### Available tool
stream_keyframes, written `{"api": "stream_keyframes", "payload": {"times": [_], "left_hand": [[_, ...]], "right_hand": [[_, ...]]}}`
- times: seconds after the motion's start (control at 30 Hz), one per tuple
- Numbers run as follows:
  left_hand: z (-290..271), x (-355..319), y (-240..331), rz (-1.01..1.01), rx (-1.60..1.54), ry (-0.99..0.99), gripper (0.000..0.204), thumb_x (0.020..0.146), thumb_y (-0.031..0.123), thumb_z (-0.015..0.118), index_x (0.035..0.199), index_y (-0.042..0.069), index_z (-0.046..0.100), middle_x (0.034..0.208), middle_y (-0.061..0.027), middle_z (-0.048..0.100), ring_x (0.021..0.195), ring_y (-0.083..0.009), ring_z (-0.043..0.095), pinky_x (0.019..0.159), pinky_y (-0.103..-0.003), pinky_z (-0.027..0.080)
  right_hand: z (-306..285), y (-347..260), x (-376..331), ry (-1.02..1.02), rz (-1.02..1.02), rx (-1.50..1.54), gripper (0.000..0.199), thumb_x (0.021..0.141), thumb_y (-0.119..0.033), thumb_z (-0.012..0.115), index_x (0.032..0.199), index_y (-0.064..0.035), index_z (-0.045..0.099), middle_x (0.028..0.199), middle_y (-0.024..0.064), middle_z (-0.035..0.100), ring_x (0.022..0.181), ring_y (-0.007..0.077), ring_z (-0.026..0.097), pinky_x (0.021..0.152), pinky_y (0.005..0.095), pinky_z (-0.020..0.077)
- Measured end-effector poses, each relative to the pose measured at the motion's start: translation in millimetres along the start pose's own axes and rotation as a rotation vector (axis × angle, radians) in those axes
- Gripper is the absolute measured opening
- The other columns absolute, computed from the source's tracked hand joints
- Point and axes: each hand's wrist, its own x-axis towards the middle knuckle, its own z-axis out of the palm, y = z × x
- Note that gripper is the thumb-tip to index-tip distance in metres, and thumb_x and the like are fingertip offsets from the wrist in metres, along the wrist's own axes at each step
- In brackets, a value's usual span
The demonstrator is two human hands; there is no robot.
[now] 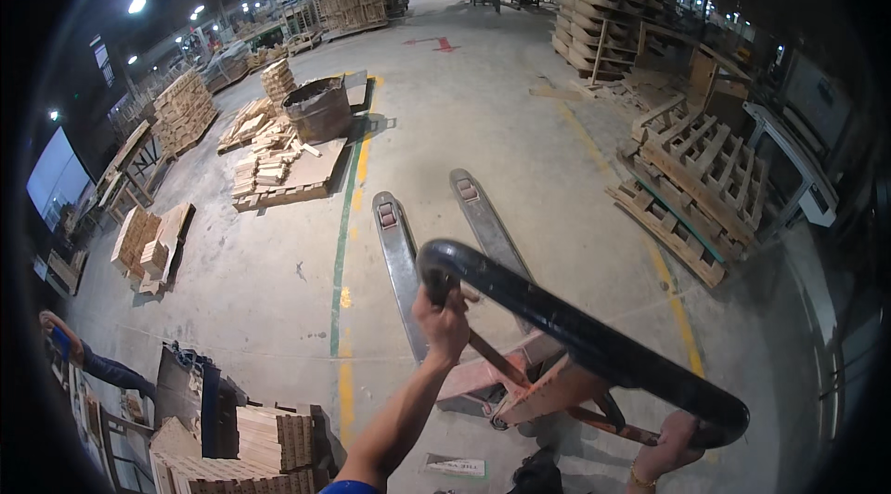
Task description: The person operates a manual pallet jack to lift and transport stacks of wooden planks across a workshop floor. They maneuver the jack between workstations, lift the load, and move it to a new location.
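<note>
A hand pallet truck stands ahead of me, its black loop handle (575, 331) slanting down from upper left to lower right. My left hand (444, 322) is closed around the handle's left end. At the lower right, my right hand (670, 449) grips the other end, its fingers partly hidden by the handle. Below is the orange, worn truck body (506, 378). Two scuffed grey forks, the left fork (397, 248) and the right fork (483, 215), point away from me over the concrete floor with no load on them.
Stacked wooden pallets (696, 183) stand at right, beyond a yellow floor line (682, 313). At left are a pallet (306, 180) of loose wood pieces, a rusty drum (318, 113) and smaller wood stacks (139, 239). Cut wood (269, 443) and another person's arm (107, 369) show lower left.
</note>
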Motion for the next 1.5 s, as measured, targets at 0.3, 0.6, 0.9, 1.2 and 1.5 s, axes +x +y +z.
{"api": "stream_keyframes", "payload": {"times": [0.3,0.6,0.9,1.2,1.5], "left_hand": [[157,109,-118,0.163,0.581,0.03,0.025,0.086,0.022,0.049,0.078,0.0,0.057,0.058,-0.0082,0.054,0.05,-0.0177,0.055,0.047,-0.033,0.042],[398,109,-206,0.087,0.506,0.044,0.016,0.079,0.008,0.047,0.088,0.001,0.06,0.056,-0.0074,0.055,0.048,-0.0165,0.056,0.046,-0.029,0.043],[573,144,-305,0.1,0.219,0.14,0.012,0.079,0.002,0.045,0.085,0.002,0.055,0.058,-0.0052,0.051,0.046,-0.0142,0.053,0.044,-0.028,0.041],[691,285,-443,0.259,0.419,0.24,0.009,0.081,0.001,0.047,0.086,0.003,0.054,0.057,-0.0036,0.049,0.045,-0.0119,0.049,0.044,-0.026,0.038],[792,472,-566,0.357,0.457,0.345,0.006,0.082,0.006,0.047,0.084,0.002,0.051,0.066,-0.0159,0.054,0.059,-0.0285,0.052,0.057,-0.034,0.041]], "right_hand": [[83,57,82,-0.336,-0.335,0.022,0.01,0.078,-0.002,0.051,0.083,0.0046,0.055,0.063,0.0032,0.051,0.052,0.0096,0.045,0.049,0.0225,0.0369],[141,177,345,-0.174,-0.415,-0.33,0.014,0.082,-0.004,0.052,0.072,0.0045,0.055,0.06,0.0054,0.054,0.054,0.0129,0.048,0.05,0.0261,0.0371],[264,328,584,-0.151,-0.453,-0.365,0.016,0.079,-0.012,0.055,0.083,0.0026,0.06,0.074,0.0156,0.061,0.069,0.0272,0.059,0.066,0.0338,0.0438],[467,468,719,-0.26,-0.346,-0.418,0.018,0.079,-0.014,0.049,0.085,-0.0027,0.062,0.082,0.0158,0.062,0.075,0.0313,0.059,0.069,0.0379,0.0448],[729,632,854,-0.358,-0.545,-0.599,0.025,0.076,-0.026,0.054,0.08,-0.002,0.061,0.067,0.0195,0.061,0.063,0.0381,0.058,0.057,0.0387,0.0436]]}}
